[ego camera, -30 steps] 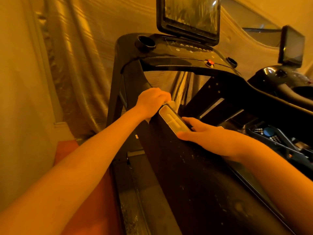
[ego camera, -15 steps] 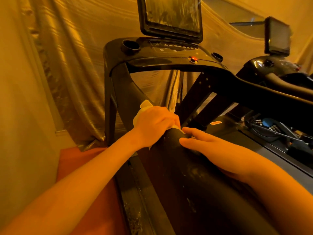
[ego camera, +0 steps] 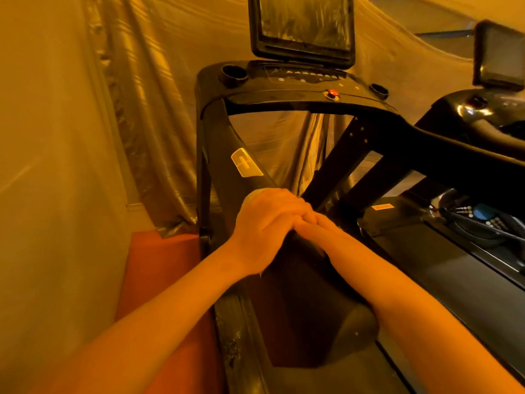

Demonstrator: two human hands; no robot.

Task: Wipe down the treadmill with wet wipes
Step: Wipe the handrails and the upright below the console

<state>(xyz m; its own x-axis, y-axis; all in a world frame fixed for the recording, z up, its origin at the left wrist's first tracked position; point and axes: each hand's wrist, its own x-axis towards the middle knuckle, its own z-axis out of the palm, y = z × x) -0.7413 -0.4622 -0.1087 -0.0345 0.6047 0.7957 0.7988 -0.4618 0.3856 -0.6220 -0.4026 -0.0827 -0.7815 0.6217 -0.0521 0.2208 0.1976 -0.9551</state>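
Dark treadmill [ego camera: 272,93] ahead, dusty, scuffed; red button [ego camera: 332,94] on console; left hand [ego camera: 267,223] curled over pale wipe [ego camera: 251,196] on left rail [ego camera: 224,149]; right hand [ego camera: 321,227] alongside, touching, grip unclear; rail sticker [ego camera: 245,163] unreadable

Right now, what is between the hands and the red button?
In the head view: bare black handrail carrying one pale rectangular plate.

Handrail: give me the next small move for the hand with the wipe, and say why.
Probably slide the left hand, which grips the wet wipe, down the handrail toward its near end. It sits just below the pale plate, and the long stretch nearer the person lies uncovered. The right hand resting there would need to give way.
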